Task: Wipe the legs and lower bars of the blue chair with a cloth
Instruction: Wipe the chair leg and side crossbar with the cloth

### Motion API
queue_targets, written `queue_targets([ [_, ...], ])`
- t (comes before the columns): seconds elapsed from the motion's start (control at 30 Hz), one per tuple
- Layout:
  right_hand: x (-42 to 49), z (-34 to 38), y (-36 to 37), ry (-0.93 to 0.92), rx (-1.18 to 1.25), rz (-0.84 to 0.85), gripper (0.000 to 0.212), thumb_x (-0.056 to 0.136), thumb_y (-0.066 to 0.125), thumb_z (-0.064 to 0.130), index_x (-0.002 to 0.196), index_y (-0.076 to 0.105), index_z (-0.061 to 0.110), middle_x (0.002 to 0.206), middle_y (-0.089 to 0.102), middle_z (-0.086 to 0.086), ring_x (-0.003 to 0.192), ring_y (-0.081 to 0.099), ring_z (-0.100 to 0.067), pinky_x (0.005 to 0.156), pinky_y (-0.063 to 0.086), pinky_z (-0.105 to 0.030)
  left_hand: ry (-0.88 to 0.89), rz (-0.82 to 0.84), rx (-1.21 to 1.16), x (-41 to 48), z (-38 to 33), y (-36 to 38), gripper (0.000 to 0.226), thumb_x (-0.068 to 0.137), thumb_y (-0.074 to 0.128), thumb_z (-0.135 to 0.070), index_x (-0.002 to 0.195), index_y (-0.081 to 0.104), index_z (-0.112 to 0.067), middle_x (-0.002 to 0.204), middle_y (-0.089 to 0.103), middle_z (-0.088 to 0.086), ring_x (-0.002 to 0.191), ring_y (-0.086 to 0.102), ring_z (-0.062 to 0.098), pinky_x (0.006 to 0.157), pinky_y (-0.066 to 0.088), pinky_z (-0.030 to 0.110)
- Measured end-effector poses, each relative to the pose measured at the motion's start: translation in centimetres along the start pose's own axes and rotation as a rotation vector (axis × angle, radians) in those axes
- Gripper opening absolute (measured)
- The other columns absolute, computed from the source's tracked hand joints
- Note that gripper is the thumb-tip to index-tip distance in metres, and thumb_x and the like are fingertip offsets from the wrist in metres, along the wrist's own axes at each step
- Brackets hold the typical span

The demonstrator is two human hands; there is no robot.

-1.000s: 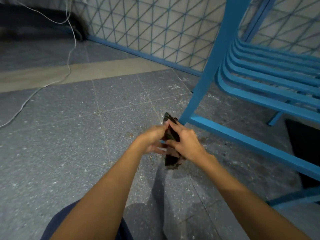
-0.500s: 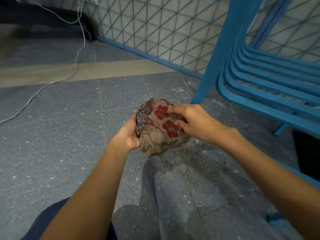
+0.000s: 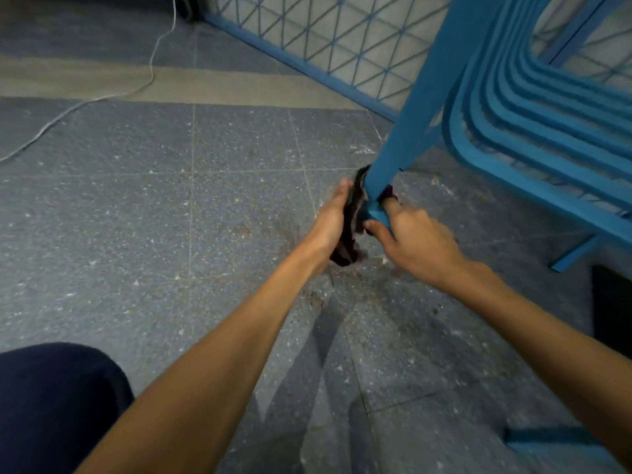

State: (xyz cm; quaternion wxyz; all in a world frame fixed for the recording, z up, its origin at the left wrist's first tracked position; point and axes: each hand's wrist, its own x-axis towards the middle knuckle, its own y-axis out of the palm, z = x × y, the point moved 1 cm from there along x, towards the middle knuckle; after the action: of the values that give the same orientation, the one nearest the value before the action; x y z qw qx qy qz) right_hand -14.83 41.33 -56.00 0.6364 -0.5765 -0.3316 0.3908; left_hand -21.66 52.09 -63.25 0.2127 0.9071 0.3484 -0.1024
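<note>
Chair leg (image 3: 420, 97) stands between both hands, its long axis rising up and rightward; cloth (image 3: 355, 203) sits at its foot; left hand (image 3: 329, 224) presses it with nearly straight fingers; right hand (image 3: 417, 241) curls round the foot opposite.

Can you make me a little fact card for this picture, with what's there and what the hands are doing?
place: grey tiled floor beside a blue mesh fence
chair: blue, one chair leg seen close up
cloth: dark, looped round the bottom of the leg
left hand: presses the cloth against the leg
right hand: grips the foot of the leg
also there: a white cable lying on the floor
</note>
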Motion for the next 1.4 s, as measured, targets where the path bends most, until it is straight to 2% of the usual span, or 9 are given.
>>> queue_targets([
  [0.13, -0.4, -0.3, 0.7, -0.044, -0.114, -0.143, 0.042, 0.098, 0.035, 0.047, 0.117, 0.046, 0.011, 0.109, 0.064, -0.015, 0.097, 0.062, -0.039, 0.070, 0.043, -0.043, 0.162, -0.135, 0.102, 1.0, 2.5, -0.2, 0.063, 0.082, 0.026, -0.076, 0.111, 0.064, -0.034, 0.123, 0.064, 0.002, 0.117, 0.057, 0.022, 0.104, 0.040, 0.047],
  [0.3, -0.4, -0.3, 0.5, -0.082, -0.035, -0.173, 0.040, 0.097, 0.038, 0.047, 0.111, 0.050, 0.012, 0.104, 0.066, -0.013, 0.095, 0.062, -0.038, 0.069, 0.042, -0.041, 0.049, -0.256, 0.053, 2.8, 5.1, -1.3, 0.052, 0.068, 0.038, -0.061, 0.083, 0.067, -0.021, 0.098, 0.069, 0.019, 0.095, 0.064, 0.036, 0.083, 0.050, 0.050],
  [0.43, -0.6, -0.1, 0.3, -0.092, -0.020, -0.177, 0.041, 0.097, 0.038, 0.046, 0.117, 0.049, 0.012, 0.102, 0.066, -0.012, 0.091, 0.062, -0.038, 0.068, 0.043, -0.041, -0.056, -0.097, 0.135, 3.1, 2.8, -1.3, 0.046, 0.085, 0.034, -0.049, 0.084, 0.065, -0.015, 0.076, 0.063, 0.012, 0.075, 0.057, 0.028, 0.064, 0.043, 0.036],
  [0.57, -0.5, -0.2, 0.4, -0.108, -0.008, -0.156, 0.045, 0.098, 0.039, 0.045, 0.129, 0.043, 0.013, 0.100, 0.066, -0.013, 0.088, 0.063, -0.037, 0.066, 0.044, -0.041, 0.082, 0.026, 0.114, 2.4, -0.2, 0.1, 0.042, 0.090, 0.032, -0.044, 0.089, 0.062, -0.015, 0.080, 0.061, 0.013, 0.074, 0.054, 0.024, 0.068, 0.041, 0.038],
  [0.77, -0.6, -0.1, 0.5, -0.124, -0.024, -0.196, 0.039, 0.098, 0.040, 0.042, 0.120, 0.048, 0.011, 0.096, 0.066, -0.013, 0.083, 0.064, -0.036, 0.064, 0.043, -0.038, 0.423, -0.384, -0.026, 1.9, 3.5, 1.3, 0.043, 0.084, 0.034, -0.054, 0.076, 0.058, -0.020, 0.070, 0.052, 0.007, 0.067, 0.047, 0.017, 0.060, 0.039, 0.041],
  [0.9, -0.7, -0.1, 0.6, -0.120, -0.009, -0.218, 0.037, 0.098, 0.040, 0.043, 0.116, 0.050, 0.013, 0.098, 0.067, -0.012, 0.086, 0.064, -0.037, 0.066, 0.043, -0.039, 0.349, -0.530, 0.118, 2.3, 7.0, 0.2, 0.051, 0.090, 0.027, -0.052, 0.074, 0.059, -0.016, 0.068, 0.057, 0.003, 0.065, 0.052, 0.018, 0.060, 0.041, 0.036],
  [1.13, -0.7, 0.1, 0.5, -0.121, -0.020, -0.225, 0.036, 0.098, 0.039, 0.043, 0.113, 0.051, 0.013, 0.094, 0.066, -0.011, 0.082, 0.064, -0.035, 0.063, 0.042, -0.038, 0.201, -0.334, 0.027, 0.3, 6.1, -0.6, 0.041, 0.103, 0.028, -0.033, 0.089, 0.064, -0.022, 0.076, 0.067, -0.003, 0.071, 0.059, 0.017, 0.066, 0.048, 0.032],
  [1.23, -0.5, 0.1, 0.6, -0.119, -0.013, -0.219, 0.033, 0.098, 0.040, 0.038, 0.116, 0.050, 0.012, 0.094, 0.065, -0.011, 0.081, 0.064, -0.035, 0.063, 0.040, -0.037, 0.398, -0.106, -0.076, -1.6, 3.1, 0.7, 0.033, 0.102, 0.031, -0.018, 0.121, 0.058, -0.012, 0.115, 0.065, 0.008, 0.103, 0.061, 0.017, 0.087, 0.050, 0.029],
  [1.4, -0.6, 0.0, 0.6, -0.111, 0.000, -0.218, 0.029, 0.097, 0.041, 0.034, 0.114, 0.051, 0.013, 0.092, 0.065, -0.010, 0.078, 0.062, -0.034, 0.063, 0.041, -0.036, 0.507, 0.230, 0.414, -1.1, 2.7, -3.1, 0.054, 0.098, 0.046, -0.025, 0.147, 0.027, -0.016, 0.147, 0.041, 0.000, 0.134, 0.040, 0.009, 0.112, 0.034, 0.034],
])
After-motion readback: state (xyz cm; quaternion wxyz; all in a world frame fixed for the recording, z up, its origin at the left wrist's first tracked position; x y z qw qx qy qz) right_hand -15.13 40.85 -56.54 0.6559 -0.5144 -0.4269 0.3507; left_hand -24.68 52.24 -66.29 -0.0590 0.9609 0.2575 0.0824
